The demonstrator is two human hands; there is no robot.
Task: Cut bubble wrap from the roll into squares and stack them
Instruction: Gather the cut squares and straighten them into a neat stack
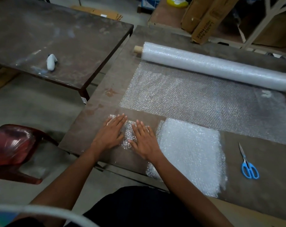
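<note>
Bubble wrap piece [128,134] at lower centre, pressed under flat left hand [110,134] and right hand [144,141], fingers straight; slick film may slide askew.

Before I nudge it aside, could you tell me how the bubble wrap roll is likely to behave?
The bubble wrap roll is a long cylinder lying on the table, so it would probably roll. Its unrolled sheet is attached and would likely drag or wind. It probably feels light for its bulk.
</note>
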